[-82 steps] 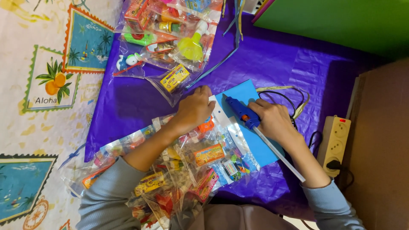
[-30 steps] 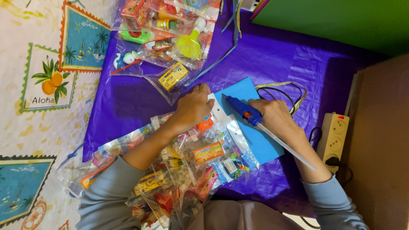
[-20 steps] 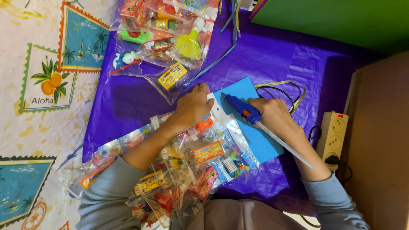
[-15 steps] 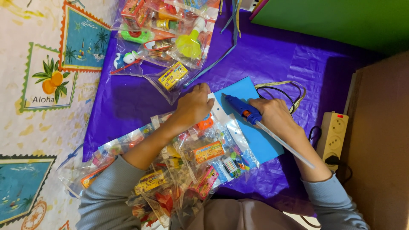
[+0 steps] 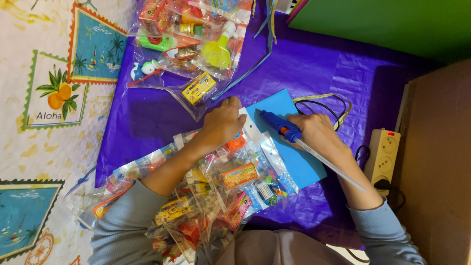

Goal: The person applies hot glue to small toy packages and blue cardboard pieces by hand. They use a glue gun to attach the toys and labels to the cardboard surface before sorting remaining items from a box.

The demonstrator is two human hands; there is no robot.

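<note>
Two hands: right [image 5: 316, 135] grips blue glue gun [image 5: 280, 126], left [image 5: 223, 122] presses crinkly plastic bag [image 5: 245, 167].

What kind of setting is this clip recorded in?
Probably a home craft table. A purple plastic cover is spread under clear bags of small toys and sweets, the right hand holds a blue glue gun, and a beige power strip lies alongside.

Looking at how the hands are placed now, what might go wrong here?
1. The blue glue gun in the right hand points toward the left hand pressing the clear plastic toy bag; the fingers may get burned.
2. Glue might drip onto the blue card sheet.
3. Its black cord could snag.
</note>
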